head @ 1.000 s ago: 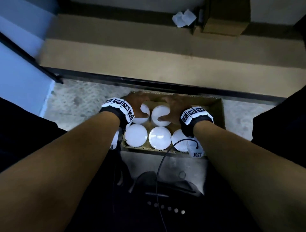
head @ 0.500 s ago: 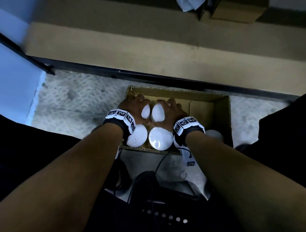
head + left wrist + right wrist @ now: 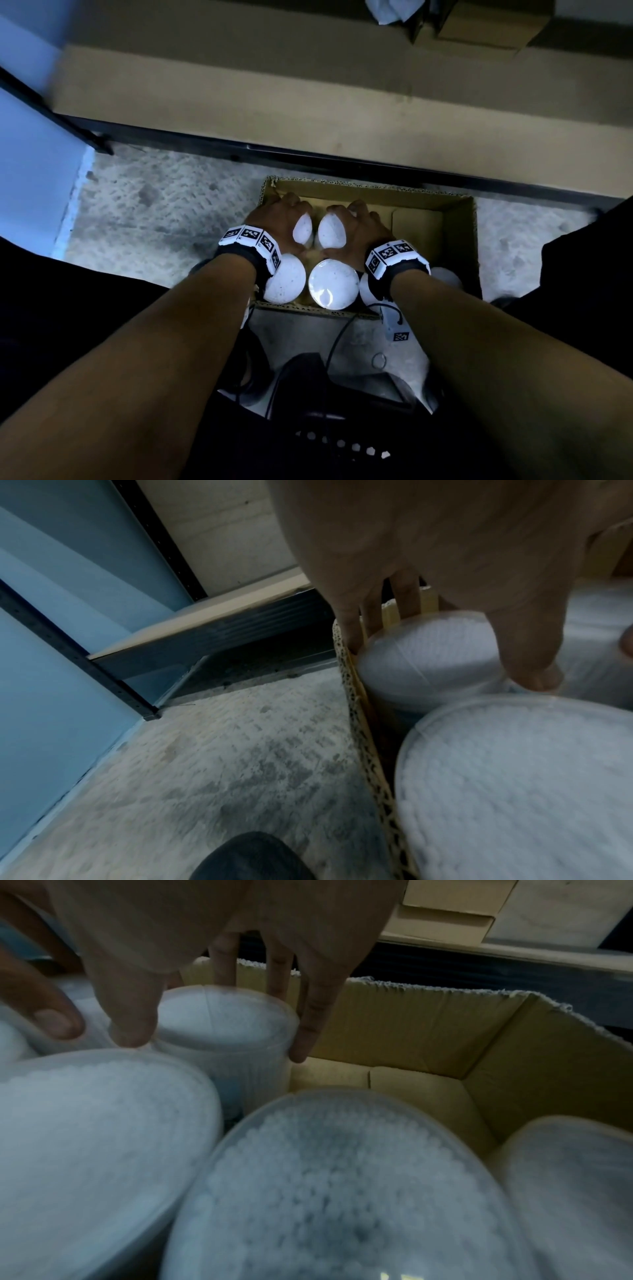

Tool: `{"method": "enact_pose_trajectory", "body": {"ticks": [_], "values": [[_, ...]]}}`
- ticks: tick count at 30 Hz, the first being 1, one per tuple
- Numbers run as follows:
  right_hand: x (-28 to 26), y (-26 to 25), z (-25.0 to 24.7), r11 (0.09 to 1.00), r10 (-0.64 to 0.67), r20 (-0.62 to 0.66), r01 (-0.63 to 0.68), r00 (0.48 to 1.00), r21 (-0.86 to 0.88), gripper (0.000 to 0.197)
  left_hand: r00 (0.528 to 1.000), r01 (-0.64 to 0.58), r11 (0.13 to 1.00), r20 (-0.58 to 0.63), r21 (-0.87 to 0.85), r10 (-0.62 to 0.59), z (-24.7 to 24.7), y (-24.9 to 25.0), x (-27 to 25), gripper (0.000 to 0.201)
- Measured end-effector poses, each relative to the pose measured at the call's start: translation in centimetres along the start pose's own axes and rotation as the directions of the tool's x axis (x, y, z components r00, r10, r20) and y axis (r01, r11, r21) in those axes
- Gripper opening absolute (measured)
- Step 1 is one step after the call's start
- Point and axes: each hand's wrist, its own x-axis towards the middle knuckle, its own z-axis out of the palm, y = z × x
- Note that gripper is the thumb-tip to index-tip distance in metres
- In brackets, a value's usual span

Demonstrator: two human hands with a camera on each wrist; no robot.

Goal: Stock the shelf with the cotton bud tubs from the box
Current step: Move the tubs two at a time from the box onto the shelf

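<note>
A cardboard box (image 3: 459, 219) on the floor holds several clear round tubs of white cotton buds. My left hand (image 3: 279, 219) reaches into the far left of the box, fingers and thumb curled round a back-row tub (image 3: 304, 229) (image 3: 428, 653). My right hand (image 3: 359, 222) grips the neighbouring back-row tub (image 3: 330, 231) (image 3: 222, 1020) the same way. Both tubs look tilted inside the box. Front-row tubs (image 3: 332, 283) (image 3: 286, 282) stand below my wrists.
A beige shelf board (image 3: 308, 89) with a dark metal front edge runs just beyond the box. A small cardboard box (image 3: 486, 24) and crumpled white paper (image 3: 394, 12) lie on it. A black upright post (image 3: 68, 647) stands left. The box's far right corner (image 3: 428, 1074) is bare.
Both hands have closed in round the two back-row tubs, whose lids now show as narrow tilted ovals. The view has shifted closer and down over the box.
</note>
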Motion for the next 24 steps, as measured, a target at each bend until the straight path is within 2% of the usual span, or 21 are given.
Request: {"method": "enact_pose_trajectory", "body": {"ticks": [3, 8, 13, 19, 24], "values": [[-0.3, 0.4, -0.8, 1.000, -0.028, -0.017, 0.028, 0.999, 0.000, 0.079, 0.999, -0.032, 0.999, -0.015, -0.029, 0.032, -0.6, 0.0, -0.2, 0.079], [-0.9, 0.8, -2.6, 0.998, -0.051, -0.059, 0.048, 0.997, -0.046, 0.091, 0.992, -0.103, 0.993, -0.085, -0.057, 0.098, -2.3, 0.6, -1.2, 0.073], [-2.1, 0.9, -4.9, 0.995, -0.083, -0.115, 0.075, 0.990, -0.068, 0.094, 0.971, -0.186, 0.982, -0.156, -0.007, 0.183, -4.4, 2.0, -1.9, 0.085], [-4.9, 0.4, -9.8, 0.989, -0.127, -0.189, 0.111, 0.974, -0.095, 0.094, 0.957, -0.192, 0.979, -0.208, 0.068, 0.203, -8.6, 4.0, -3.1, 0.085], [-8.2, -0.1, -15.0, 0.988, -0.151, -0.298, 0.136, 0.943, -0.072, 0.092, 0.913, -0.254, 0.956, -0.289, 0.145, 0.287, -13.6, 6.8, -4.0, 0.084]]}}
